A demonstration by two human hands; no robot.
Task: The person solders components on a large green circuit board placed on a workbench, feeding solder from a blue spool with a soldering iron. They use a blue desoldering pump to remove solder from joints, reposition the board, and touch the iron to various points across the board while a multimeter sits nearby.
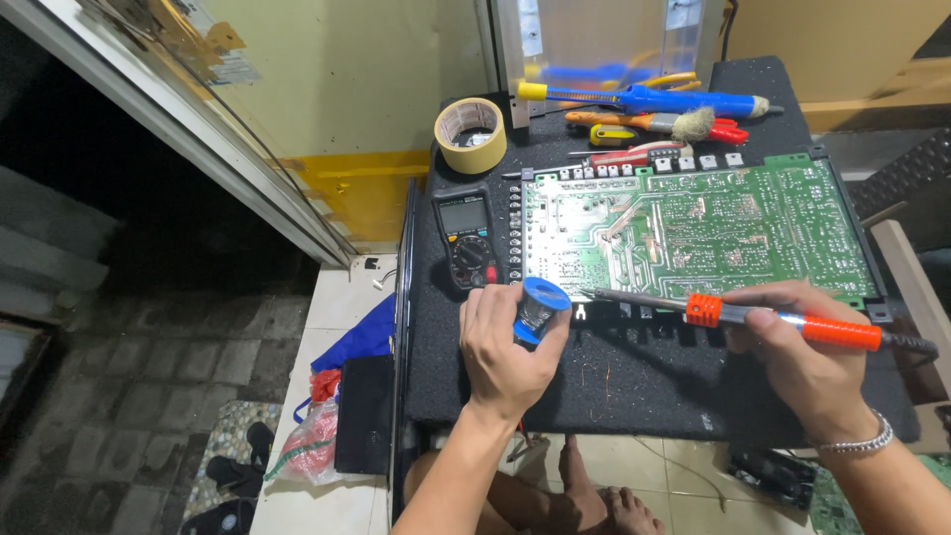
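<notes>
My left hand [503, 352] grips a blue spool of solder wire [540, 307] at the near edge of a large green circuit board [693, 223]. My right hand [802, 347] holds a soldering iron with an orange handle [832, 329]; its metal tip [594, 293] points left and rests close to the spool at the board's front edge. A metal bracelet is on my right wrist. The board lies solder side up on a black carpeted surface [634, 386].
A black multimeter [466, 238] lies left of the board, a roll of beige tape [471, 136] behind it. A blue desoldering pump [654, 99], screwdrivers and a brush lie at the back. Bags and sandals sit on the floor at left. My bare feet show below.
</notes>
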